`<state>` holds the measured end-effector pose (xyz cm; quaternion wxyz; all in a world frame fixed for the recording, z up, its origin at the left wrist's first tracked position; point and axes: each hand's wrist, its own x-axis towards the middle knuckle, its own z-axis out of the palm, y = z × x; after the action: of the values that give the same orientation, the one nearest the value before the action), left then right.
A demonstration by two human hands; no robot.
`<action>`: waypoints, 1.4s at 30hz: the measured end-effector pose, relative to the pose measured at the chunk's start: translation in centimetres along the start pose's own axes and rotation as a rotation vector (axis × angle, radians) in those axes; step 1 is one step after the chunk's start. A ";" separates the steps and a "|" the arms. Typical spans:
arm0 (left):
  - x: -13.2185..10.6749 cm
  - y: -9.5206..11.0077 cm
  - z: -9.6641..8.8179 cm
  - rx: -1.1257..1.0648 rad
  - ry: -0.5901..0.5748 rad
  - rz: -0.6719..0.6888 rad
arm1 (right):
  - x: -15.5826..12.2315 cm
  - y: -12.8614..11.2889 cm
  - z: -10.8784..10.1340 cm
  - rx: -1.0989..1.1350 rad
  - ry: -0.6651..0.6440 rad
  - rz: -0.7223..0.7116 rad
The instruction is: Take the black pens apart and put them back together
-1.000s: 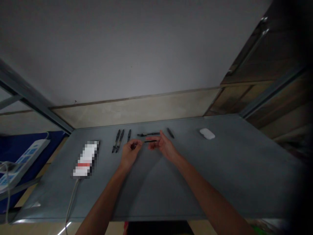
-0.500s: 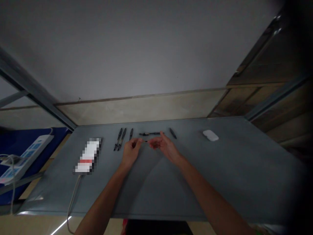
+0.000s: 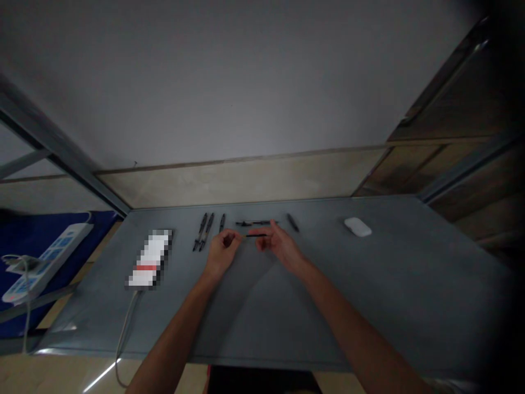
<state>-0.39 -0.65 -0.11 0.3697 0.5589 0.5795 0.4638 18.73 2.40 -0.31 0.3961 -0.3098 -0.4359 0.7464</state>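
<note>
A thin black rod [image 3: 256, 235] lies between the left hand [image 3: 223, 253] and right hand [image 3: 279, 244], just near of a row of black pen parts [image 3: 250, 223]. Right fingertips meet its right end; left fingers curl over a small dark piece [image 3: 227, 241]; neither grip is clear. The grey table's [image 3: 328, 284] far edge lies just beyond the row, its near edge well behind the hands.

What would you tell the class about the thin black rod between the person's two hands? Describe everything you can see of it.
The thin black rod is straight, slim and dark, perhaps plastic; it is too small to show further parts. It lies almost level and crosswise, above the grey table top, between the left hand and the right hand. Its right part meets the right hand's fingers; whether the left hand touches it cannot be told.
</note>
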 end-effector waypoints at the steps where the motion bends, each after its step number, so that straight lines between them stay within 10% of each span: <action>1: 0.0 0.0 0.0 -0.008 0.000 0.004 | 0.0 -0.1 0.0 0.001 0.003 0.003; 42: -0.1 -0.3 0.2 0.015 -0.003 -0.037 | 0.1 0.5 0.2 -0.019 0.007 -0.041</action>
<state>-0.31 -0.73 -0.44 0.3750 0.5515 0.5925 0.4518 18.34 2.22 -0.64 0.4097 -0.3071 -0.4477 0.7330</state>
